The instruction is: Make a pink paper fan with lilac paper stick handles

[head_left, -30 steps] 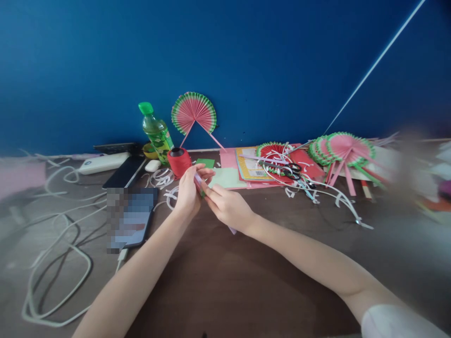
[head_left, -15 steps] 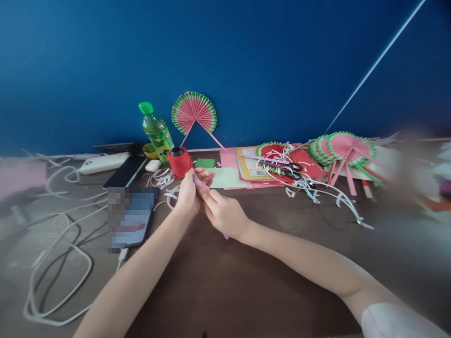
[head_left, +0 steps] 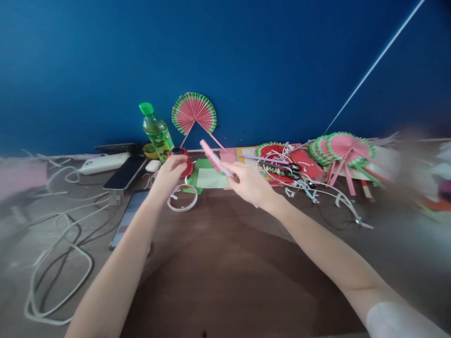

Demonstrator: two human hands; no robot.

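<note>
R hand [head_left: 248, 183]: closed on a folded pink piece [head_left: 215, 157], gripped nr its lower end; piece slants up & to the L, clear of the table [head_left: 229, 263], w/ its free end in front of the wall fan's handles. L hand [head_left: 171, 172]: at the red spool [head_left: 187, 165], fingers bent over its near side; cannot tell if they're closed on it. Spool's dark core shows at top. Just below L hand: 1 white ring [head_left: 183, 209], lying on table. Btwn the hands: 1 green sheet [head_left: 203, 164], w/ 1 pale green sheet [head_left: 211, 179] overlapping it. Behind spool: 1 green-capped bottle [head_left: 157, 136], tilted; to its R, 1 pink-&-green wall fan [head_left: 193, 110], upright against the blue wall [head_left: 264, 70], w/ 2 pink handles spread apart. L side, outward: 1 small white case [head_left: 153, 165] nr the bottle base; 1 lit phone [head_left: 127, 213], partly hidden by L forearm; 1 dark flat device [head_left: 126, 172]; 1 white block [head_left: 104, 163] touching or just beside it; looped white cable [head_left: 89, 256]. R side, outward: scissors [head_left: 291, 170] w/ dark handles, among white strips, on/nr a red-&-green fan [head_left: 270, 150]; red paper [head_left: 308, 164]; then several pink-&-green fans [head_left: 348, 145], overlapping. Far R: blurred, details unclear.
</note>
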